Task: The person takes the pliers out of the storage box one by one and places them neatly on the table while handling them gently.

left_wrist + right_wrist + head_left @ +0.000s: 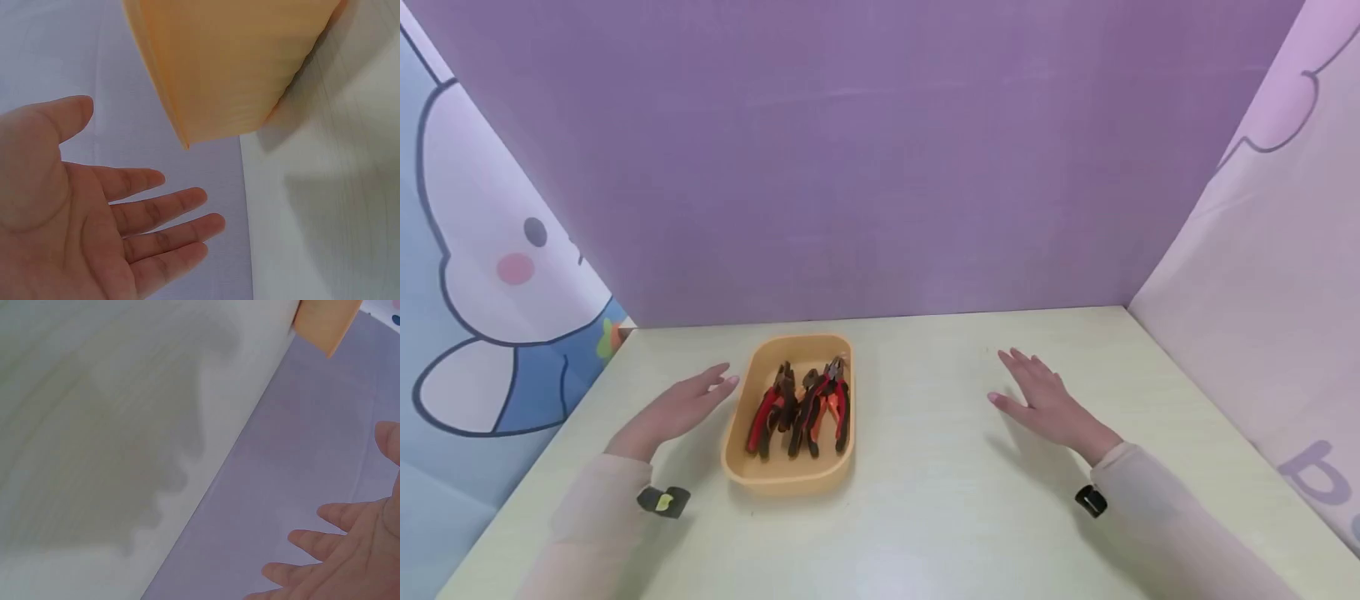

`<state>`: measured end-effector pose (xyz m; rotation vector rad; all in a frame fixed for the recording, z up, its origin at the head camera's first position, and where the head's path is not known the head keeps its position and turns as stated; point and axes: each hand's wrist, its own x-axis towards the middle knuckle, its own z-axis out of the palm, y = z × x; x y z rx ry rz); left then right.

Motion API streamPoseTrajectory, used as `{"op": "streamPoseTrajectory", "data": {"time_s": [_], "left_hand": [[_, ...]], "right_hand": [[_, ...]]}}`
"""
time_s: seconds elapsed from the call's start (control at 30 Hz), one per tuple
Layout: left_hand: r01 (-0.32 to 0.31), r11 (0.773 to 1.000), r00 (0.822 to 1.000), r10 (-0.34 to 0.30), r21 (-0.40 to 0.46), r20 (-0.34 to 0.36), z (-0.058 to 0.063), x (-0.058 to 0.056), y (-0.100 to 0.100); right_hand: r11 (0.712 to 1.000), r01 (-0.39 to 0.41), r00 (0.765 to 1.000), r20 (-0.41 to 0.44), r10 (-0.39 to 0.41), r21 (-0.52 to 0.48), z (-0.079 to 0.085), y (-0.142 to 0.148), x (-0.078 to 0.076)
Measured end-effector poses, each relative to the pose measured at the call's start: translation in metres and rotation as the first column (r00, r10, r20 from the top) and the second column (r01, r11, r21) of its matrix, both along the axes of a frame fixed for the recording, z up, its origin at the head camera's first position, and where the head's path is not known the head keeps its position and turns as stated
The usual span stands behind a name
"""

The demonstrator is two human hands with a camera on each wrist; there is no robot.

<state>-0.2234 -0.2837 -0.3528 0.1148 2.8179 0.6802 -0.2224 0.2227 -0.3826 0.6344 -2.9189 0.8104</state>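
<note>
head: high, forward-down | wrist views: near, low (all share tray (786, 485))

A screened-in tabletop booth (1232, 292), shown by its purple backdrop (880, 167), cartoon-printed side panel (482, 217) and pale table (925, 517)

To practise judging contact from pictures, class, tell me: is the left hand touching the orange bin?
Apart. The left wrist view shows it: a strip of purple wall is visible between the left hand and the orange bin.

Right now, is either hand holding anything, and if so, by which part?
Nothing is held: the left hand hovers beside the tray, the right hand above the table, and the pliers lie untouched in the tray.
</note>
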Motion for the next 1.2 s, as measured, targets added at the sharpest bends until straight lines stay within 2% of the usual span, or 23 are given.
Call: {"op": "streamPoseTrajectory", "data": {"time_s": [0.3, 0.43, 0.7, 0.9, 1.2], "left_hand": [[0.006, 1.0, 1.0, -0.006, -0.001, -0.011, -0.001, -0.002, 0.004], [0.019, 1.0, 1.0, -0.02, -0.009, -0.011, -0.004, -0.004, 0.007], [-0.001, 1.0, 1.0, 0.001, 0.009, 0.021, -0.01, -0.008, 0.008], [-0.011, 0.999, 0.999, 0.009, 0.037, 0.036, -0.008, -0.008, 0.014], [0.028, 0.999, 0.999, -0.027, 0.045, -0.018, -0.006, -0.01, 0.022]], "right_hand": [[0.998, -0.055, 0.998, 0.023, 0.055, -0.015, 0.005, -0.028, -0.005], [0.995, -0.083, 0.995, 0.053, 0.086, -0.05, 0.008, -0.039, -0.007], [0.985, -0.119, 0.984, 0.119, 0.133, -0.122, 0.01, -0.065, -0.011], [0.981, -0.105, 0.974, 0.184, 0.135, -0.162, 0.011, -0.083, -0.011], [0.975, -0.079, 0.96, 0.249, 0.13, -0.206, 0.013, -0.112, -0.011]]}}
